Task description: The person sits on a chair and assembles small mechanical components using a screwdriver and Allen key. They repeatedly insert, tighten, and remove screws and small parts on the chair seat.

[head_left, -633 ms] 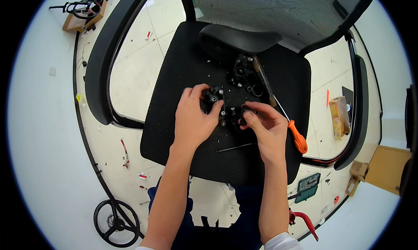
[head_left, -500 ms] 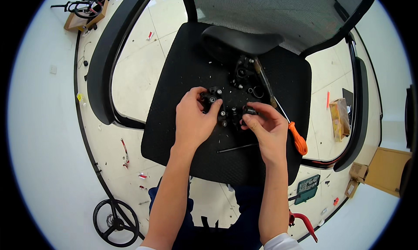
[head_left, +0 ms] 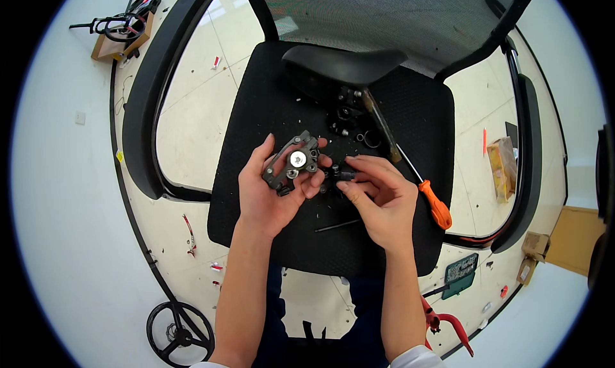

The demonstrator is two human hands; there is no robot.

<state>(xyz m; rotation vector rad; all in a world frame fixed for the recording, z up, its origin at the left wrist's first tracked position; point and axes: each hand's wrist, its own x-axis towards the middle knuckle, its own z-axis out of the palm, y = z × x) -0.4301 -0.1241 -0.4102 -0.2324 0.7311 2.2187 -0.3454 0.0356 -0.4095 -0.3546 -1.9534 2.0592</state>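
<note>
My left hand (head_left: 257, 198) is turned palm up, fingers curled around a dark grey bicycle disc brake caliper (head_left: 296, 159) with a silver round screw on its face. My right hand (head_left: 389, 204) pinches a small black cylindrical part (head_left: 346, 175) between thumb and fingertips, close to the caliper. Other small dark pieces between the hands are partly hidden. Below them a thin black rod (head_left: 334, 226) lies on the black chair seat (head_left: 256, 105). Small rings (head_left: 371, 139) and a black clamp assembly (head_left: 346, 115) lie farther back.
A black bicycle saddle (head_left: 349, 62) rests across the seat's back, with a worn post (head_left: 382, 124) beside it. An orange-handled screwdriver (head_left: 436, 206) lies at the right edge. Armrests (head_left: 144, 118) flank the seat. On the floor are a spoked black wheel (head_left: 182, 336) and a green tool case (head_left: 460, 276).
My left hand has turned palm up and lifted the caliper, showing its silver screw. My right hand has shifted slightly left and down, still pinching the small black part.
</note>
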